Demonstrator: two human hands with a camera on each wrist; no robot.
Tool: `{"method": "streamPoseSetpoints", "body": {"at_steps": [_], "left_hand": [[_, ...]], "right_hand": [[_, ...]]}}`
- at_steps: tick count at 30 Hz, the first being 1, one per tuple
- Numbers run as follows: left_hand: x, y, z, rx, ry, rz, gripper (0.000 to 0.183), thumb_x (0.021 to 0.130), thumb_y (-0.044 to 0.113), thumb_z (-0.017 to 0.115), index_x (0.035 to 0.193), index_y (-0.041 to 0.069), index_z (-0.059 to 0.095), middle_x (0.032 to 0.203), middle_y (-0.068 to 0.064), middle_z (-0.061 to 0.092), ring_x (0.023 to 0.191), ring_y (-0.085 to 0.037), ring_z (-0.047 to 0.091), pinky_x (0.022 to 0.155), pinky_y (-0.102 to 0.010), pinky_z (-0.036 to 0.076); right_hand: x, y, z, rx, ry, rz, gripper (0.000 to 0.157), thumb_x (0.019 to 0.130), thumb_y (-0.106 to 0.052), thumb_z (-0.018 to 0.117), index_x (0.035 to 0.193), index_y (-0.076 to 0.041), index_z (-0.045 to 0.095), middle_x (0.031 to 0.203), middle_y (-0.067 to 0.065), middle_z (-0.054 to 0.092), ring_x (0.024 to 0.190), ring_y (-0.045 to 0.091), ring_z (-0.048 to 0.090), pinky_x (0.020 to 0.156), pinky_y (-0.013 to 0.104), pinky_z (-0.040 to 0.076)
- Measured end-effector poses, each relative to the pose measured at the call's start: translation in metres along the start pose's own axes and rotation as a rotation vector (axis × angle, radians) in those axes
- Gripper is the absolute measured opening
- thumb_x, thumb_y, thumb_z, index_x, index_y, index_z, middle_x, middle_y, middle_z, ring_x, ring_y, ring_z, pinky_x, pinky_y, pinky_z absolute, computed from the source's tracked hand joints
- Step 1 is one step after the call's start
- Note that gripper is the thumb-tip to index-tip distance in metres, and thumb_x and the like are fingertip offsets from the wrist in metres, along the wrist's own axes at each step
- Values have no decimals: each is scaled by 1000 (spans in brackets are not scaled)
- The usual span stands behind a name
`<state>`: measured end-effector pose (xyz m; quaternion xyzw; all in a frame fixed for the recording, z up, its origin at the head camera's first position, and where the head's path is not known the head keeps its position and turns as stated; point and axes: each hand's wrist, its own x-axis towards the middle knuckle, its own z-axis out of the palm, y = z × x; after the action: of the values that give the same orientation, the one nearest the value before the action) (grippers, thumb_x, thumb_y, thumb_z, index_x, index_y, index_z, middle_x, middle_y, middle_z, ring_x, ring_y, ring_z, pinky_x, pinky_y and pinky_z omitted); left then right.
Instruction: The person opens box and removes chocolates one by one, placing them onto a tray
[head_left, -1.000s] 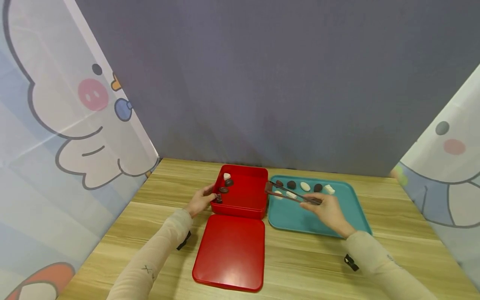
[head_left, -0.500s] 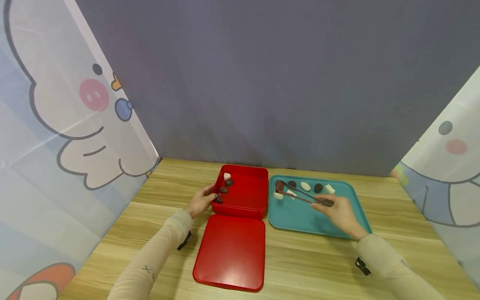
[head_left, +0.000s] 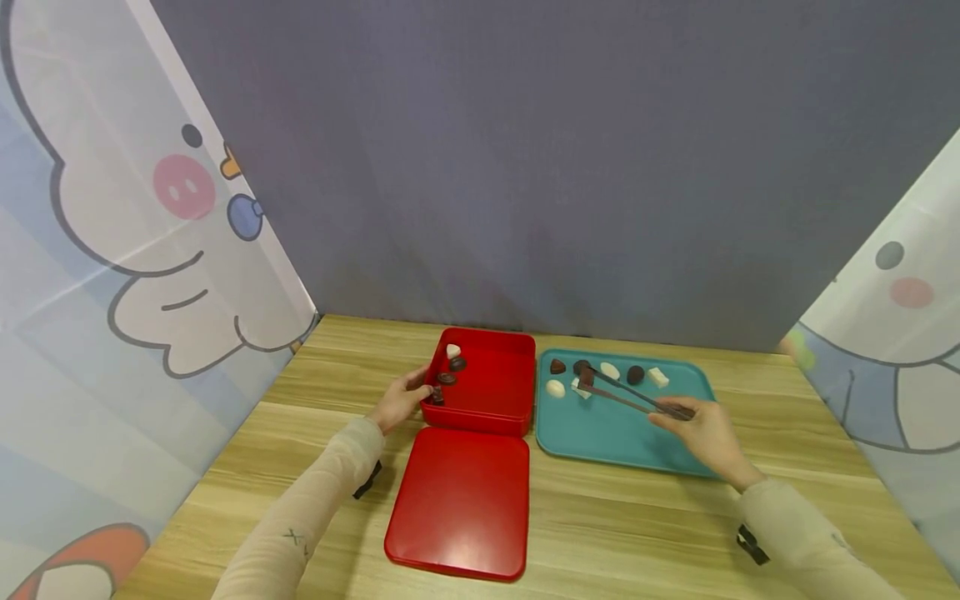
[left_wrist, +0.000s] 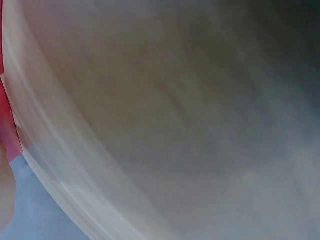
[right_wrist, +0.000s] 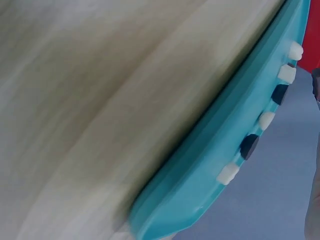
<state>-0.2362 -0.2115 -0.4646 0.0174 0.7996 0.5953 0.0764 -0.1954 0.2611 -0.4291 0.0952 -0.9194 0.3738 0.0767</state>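
The tongs [head_left: 624,402] are gripped by the right hand [head_left: 708,433], their tips held over the teal tray [head_left: 600,429], at the dark chocolate [head_left: 581,366] second from the left in the back row and the white block [head_left: 577,388] just in front of it. For a clean lift, the tips are best lined up with one piece only, lowered either side of it and squeezed gently, so that no neighbour is nudged; whether either piece is touched cannot be told from the head view. The red box [head_left: 480,423] is held at its left wall by the left hand [head_left: 401,402], a steadying hold that seems worth keeping light. Compared with a second ago, the tongs are shifted rightward from the box's right wall, and the brown chocolate [head_left: 557,367] and white round piece [head_left: 555,389] are left uncovered on the tray; the box appears unmoved.
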Motion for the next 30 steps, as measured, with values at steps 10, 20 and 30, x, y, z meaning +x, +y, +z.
{"method": "streamPoseSetpoints", "body": {"at_steps": [10,20,30], "left_hand": [[0,0,0,-9,-8,5,52,95,8,46,144,9,30,143,-18,38,127,-33,41,103,-45,36],[0,-1,-1,-28,-13,-7,52,96,9,45,145,13,30,142,-15,39,123,-31,47,94,-35,42],[-6,9,-1,-75,-59,-16,53,96,6,44,146,7,25,145,-19,34,126,-34,42,104,-45,35]], "right_hand": [[-2,8,-4,-56,34,-6,39,79,-31,71,106,-2,68,97,17,69,82,22,66,63,24,53],[-7,15,-6,-89,27,8,39,79,-28,71,105,1,68,95,20,69,84,34,65,65,37,54],[-6,26,-9,-124,13,33,40,79,-30,72,103,1,69,92,20,69,84,34,64,63,36,51]]}}
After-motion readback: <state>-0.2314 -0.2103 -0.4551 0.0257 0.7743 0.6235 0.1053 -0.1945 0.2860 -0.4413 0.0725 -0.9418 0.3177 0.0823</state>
